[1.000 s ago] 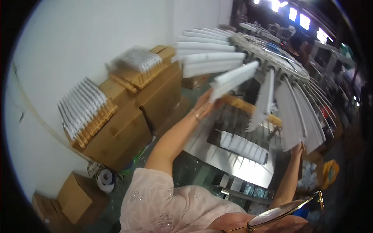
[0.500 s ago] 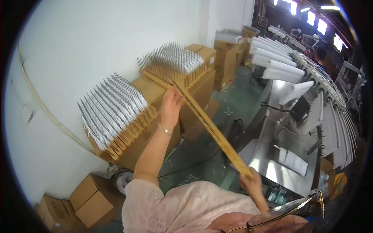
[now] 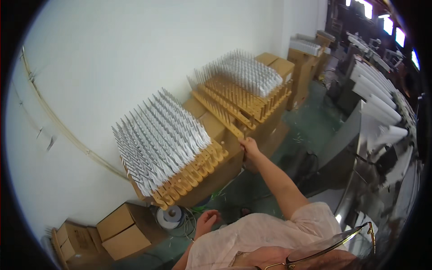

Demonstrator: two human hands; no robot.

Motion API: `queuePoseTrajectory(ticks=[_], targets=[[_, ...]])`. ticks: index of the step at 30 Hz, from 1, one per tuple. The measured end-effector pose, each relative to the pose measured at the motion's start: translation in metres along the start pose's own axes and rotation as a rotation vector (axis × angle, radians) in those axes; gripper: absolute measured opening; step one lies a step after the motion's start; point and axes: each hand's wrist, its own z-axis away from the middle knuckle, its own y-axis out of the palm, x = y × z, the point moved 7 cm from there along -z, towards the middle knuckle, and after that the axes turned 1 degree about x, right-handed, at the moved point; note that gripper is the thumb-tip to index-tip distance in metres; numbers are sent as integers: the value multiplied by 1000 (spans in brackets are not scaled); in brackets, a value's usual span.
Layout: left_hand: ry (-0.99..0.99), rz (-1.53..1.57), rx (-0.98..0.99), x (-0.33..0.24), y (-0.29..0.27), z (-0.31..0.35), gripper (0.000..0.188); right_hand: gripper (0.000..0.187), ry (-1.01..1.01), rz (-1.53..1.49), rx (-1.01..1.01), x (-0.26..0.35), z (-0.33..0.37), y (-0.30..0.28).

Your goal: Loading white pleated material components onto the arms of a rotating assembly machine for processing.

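Note:
My right hand (image 3: pixel 250 147) is closed on the near end of a long yellow wooden strip (image 3: pixel 233 129). Metal pegs stand upright along that strip, and its far end rests on the cardboard boxes beside other bare pegged strips (image 3: pixel 238 114). My left hand (image 3: pixel 208 220) hangs low in front of my body, its fingers loosely curled and apart, with nothing visible in it. Left of the strip, several wooden strips (image 3: pixel 191 173) sit side by side, their pegs covered with small white pieces (image 3: pixel 162 139). A second group of white-covered pegs (image 3: pixel 252 69) stands farther back.
Cardboard boxes (image 3: pixel 225 168) carry the pegged strips along the white wall. Open cartons (image 3: pixel 123 236) and a white reel (image 3: pixel 171 215) are at lower left. To the right stands a metal machine (image 3: pixel 344 153) with white rollers (image 3: pixel 382 108). Cables and scraps lie on the green floor.
The wooden strip, earlier held across my body in both hands, now lies on the boxes. My left hand has let go and dropped back; my right has reached forward. My view has turned left.

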Motion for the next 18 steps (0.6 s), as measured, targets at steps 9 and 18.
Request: queuePoseTrajectory(ticks=[9, 18], targets=[[30, 82, -268, 4, 10, -50, 24, 28, 468, -62, 186, -48, 18, 66], [-26, -15, -235, 7, 52, -76, 22, 26, 578, -110, 395, -27, -6, 67]])
